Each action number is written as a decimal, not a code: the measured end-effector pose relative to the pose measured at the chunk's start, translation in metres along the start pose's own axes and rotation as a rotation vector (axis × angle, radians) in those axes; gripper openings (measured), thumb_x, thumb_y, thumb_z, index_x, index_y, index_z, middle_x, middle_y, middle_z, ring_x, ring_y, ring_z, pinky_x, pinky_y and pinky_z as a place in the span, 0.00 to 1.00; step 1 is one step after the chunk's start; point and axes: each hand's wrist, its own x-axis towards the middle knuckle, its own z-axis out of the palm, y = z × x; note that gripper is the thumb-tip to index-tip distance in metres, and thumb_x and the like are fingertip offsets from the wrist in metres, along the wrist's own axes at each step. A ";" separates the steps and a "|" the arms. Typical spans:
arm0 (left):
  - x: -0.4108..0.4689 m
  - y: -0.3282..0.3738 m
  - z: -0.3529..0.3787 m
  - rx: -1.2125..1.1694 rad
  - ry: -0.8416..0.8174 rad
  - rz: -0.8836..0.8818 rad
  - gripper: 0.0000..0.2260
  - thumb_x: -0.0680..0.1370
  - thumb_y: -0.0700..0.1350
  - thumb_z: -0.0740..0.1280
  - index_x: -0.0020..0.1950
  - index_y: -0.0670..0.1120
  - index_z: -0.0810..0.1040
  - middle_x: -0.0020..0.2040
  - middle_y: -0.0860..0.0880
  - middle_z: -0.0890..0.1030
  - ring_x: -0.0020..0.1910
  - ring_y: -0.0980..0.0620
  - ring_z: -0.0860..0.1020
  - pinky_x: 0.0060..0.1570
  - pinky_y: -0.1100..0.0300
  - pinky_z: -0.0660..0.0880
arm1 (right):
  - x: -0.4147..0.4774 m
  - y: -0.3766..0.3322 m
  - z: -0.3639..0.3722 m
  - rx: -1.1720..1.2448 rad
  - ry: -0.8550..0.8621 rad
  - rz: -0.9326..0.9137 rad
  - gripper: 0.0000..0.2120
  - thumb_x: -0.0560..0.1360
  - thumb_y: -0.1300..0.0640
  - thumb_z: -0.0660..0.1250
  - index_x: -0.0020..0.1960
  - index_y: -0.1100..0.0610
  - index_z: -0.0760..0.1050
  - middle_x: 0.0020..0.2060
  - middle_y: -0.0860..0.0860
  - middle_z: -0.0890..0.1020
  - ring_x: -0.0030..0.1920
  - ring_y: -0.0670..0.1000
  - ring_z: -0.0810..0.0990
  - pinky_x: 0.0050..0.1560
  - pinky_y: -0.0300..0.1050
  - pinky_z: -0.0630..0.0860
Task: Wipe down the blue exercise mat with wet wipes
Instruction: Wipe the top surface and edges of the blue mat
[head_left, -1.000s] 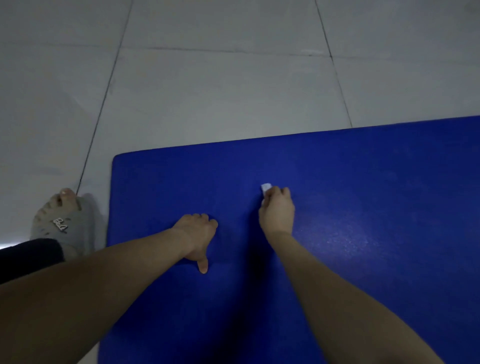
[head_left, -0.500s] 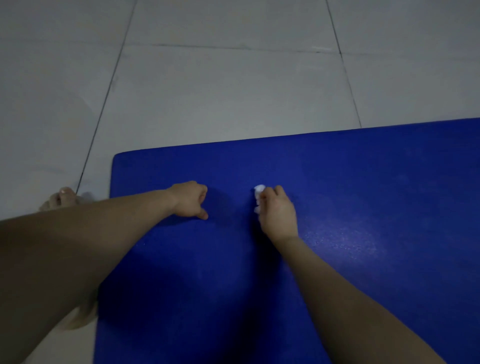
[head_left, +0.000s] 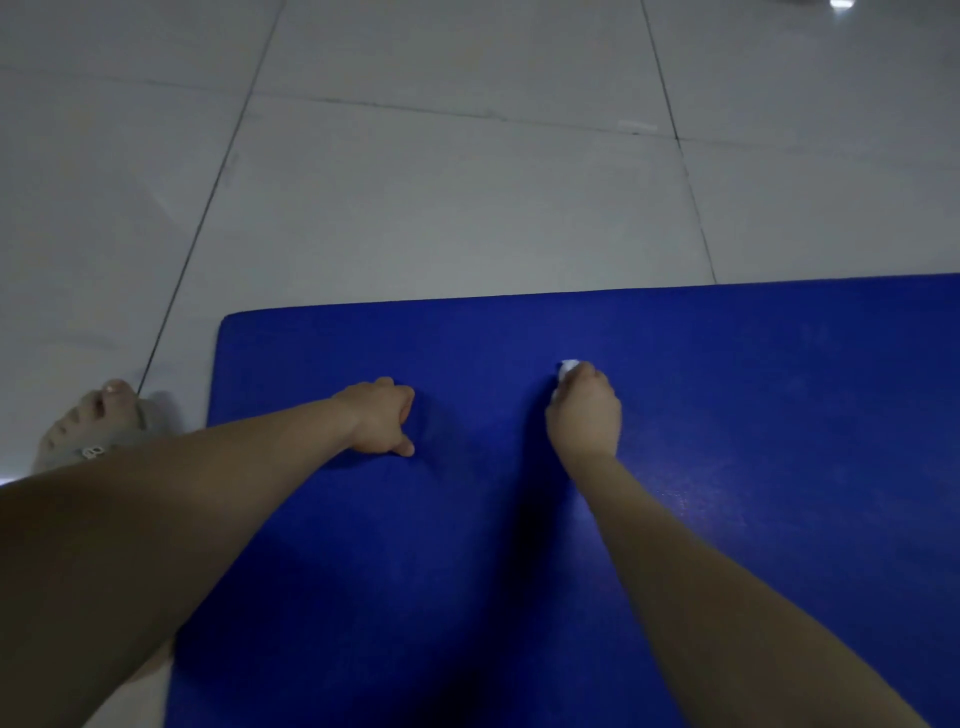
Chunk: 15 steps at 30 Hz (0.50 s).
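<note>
On the blue mat (head_left: 753, 415), right fingers (head_left: 586, 378) pinch wipe (head_left: 568, 366), left fingers (head_left: 401, 404) curled, empty.

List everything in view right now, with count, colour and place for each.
exercise mat: one, blue, flat on the floor, filling the lower right of the view
wet wipe: one, white, bunched under the right hand's fingers, against the mat
floor tiles: several, pale grey with dark joints, beyond and left of the mat
sandal: one, grey, on the floor left of the mat
foot: one, in the sandal, toes showing
left hand: one, fingers curled, resting on the mat near its left end
right hand: one, on the mat, gripping the wet wipe
</note>
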 end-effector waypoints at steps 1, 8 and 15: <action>0.000 0.000 0.000 -0.003 0.001 -0.001 0.16 0.74 0.55 0.75 0.45 0.51 0.69 0.50 0.52 0.71 0.45 0.52 0.73 0.43 0.57 0.73 | -0.007 -0.015 0.006 -0.001 -0.018 -0.041 0.07 0.81 0.61 0.58 0.55 0.60 0.74 0.48 0.57 0.79 0.40 0.54 0.75 0.37 0.45 0.66; -0.003 -0.001 -0.001 -0.015 0.004 -0.004 0.16 0.75 0.55 0.75 0.46 0.50 0.69 0.50 0.52 0.70 0.44 0.51 0.73 0.43 0.57 0.73 | -0.051 -0.085 0.022 0.140 -0.233 -0.303 0.07 0.77 0.63 0.61 0.53 0.60 0.74 0.46 0.57 0.78 0.39 0.53 0.73 0.38 0.45 0.67; -0.006 -0.003 0.004 -0.052 0.027 0.000 0.16 0.75 0.55 0.74 0.45 0.50 0.69 0.51 0.51 0.70 0.45 0.52 0.72 0.42 0.58 0.71 | 0.001 -0.046 0.002 0.063 -0.250 -0.134 0.05 0.71 0.67 0.61 0.42 0.60 0.73 0.34 0.55 0.81 0.36 0.57 0.83 0.34 0.50 0.79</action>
